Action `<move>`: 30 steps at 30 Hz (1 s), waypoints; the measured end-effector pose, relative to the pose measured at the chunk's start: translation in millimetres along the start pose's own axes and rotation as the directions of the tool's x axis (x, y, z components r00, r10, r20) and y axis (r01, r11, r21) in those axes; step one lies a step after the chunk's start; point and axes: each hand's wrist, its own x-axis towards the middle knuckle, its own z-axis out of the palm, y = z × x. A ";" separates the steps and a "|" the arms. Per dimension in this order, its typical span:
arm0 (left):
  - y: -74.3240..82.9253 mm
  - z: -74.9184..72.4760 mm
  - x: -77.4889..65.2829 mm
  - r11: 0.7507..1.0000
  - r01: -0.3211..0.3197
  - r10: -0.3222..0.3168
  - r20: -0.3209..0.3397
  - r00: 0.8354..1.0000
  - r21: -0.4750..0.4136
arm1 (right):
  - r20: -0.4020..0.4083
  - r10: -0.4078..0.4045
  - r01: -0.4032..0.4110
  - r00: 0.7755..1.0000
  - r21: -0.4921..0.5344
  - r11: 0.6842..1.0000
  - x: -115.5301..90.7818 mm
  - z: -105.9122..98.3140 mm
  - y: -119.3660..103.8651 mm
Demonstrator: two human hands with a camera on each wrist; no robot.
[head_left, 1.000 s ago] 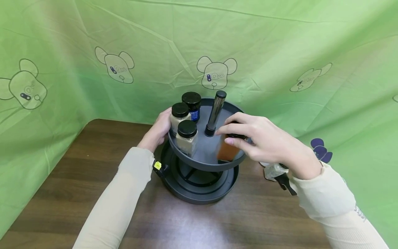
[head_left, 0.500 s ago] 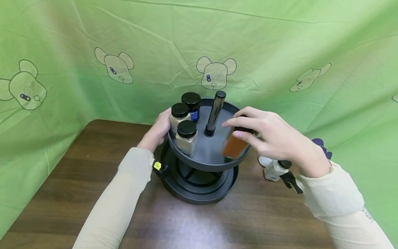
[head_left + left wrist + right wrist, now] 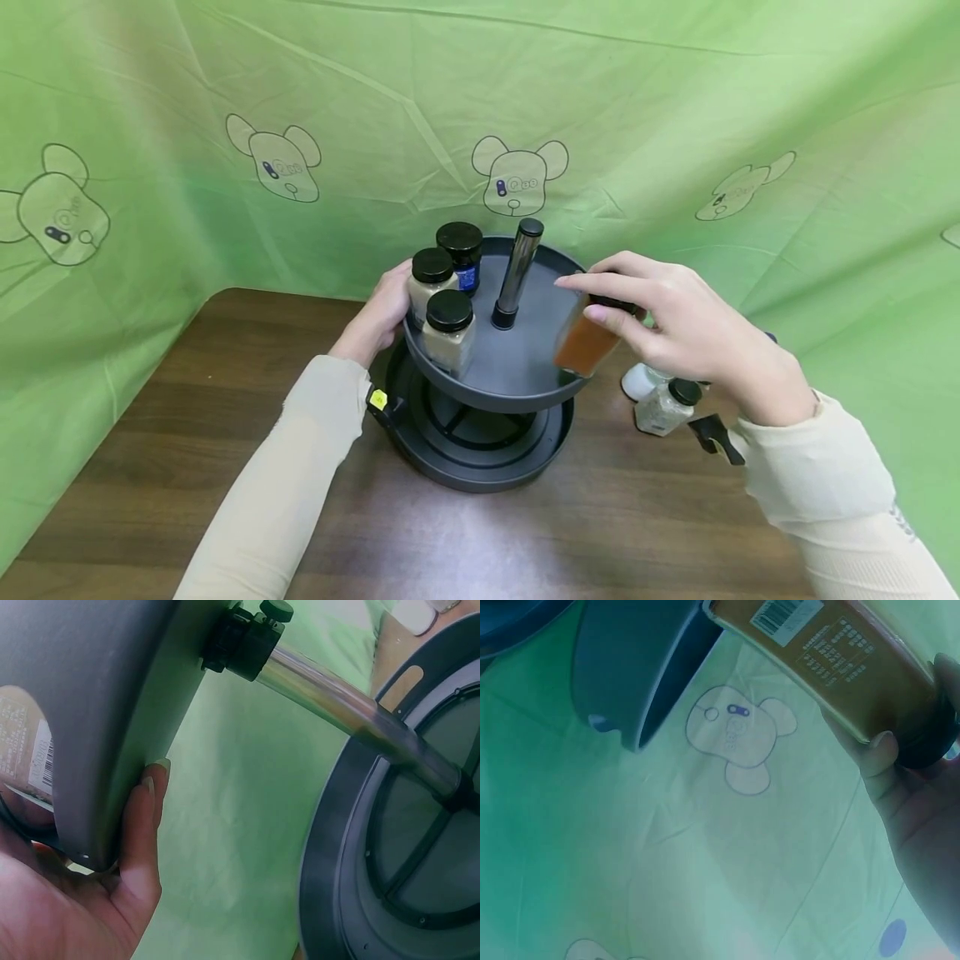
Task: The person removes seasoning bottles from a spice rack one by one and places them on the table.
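The left hand [image 3: 381, 310] gripped the upper tray [image 3: 504, 400] at nine o'clock; at four, the tilted brown jar [image 3: 587, 343] hung low by its edge, pinched in the right hand [image 3: 671, 325]; tilted so low, its base risked snagging there.

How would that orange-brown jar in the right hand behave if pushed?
The orange-brown jar is probably stiff, given its straight walls. Its flat sides should resist rolling. Its shiny surface might feel slippery to the right hand.
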 end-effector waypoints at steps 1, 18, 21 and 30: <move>2.9 0.6 -3.6 1.000 0.003 -0.003 0.002 1.000 0.001 | -0.003 0.009 -0.009 1.000 -0.004 1.000 -1.0 -0.3 1.1; -8.9 -1.3 9.9 1.000 0.010 -0.010 -0.013 1.000 -0.004 | -0.034 0.075 -0.076 0.997 -0.038 0.996 -13.3 -10.4 21.0; -5.3 -1.3 6.3 1.000 0.022 -0.022 -0.003 1.000 -0.003 | -0.034 0.095 -0.096 0.995 -0.034 0.995 -15.5 -11.4 24.2; 14.7 2.7 -17.9 1.000 0.027 -0.027 0.007 1.000 0.015 | -0.051 0.119 -0.122 0.992 -0.053 0.991 -21.5 -12.4 32.0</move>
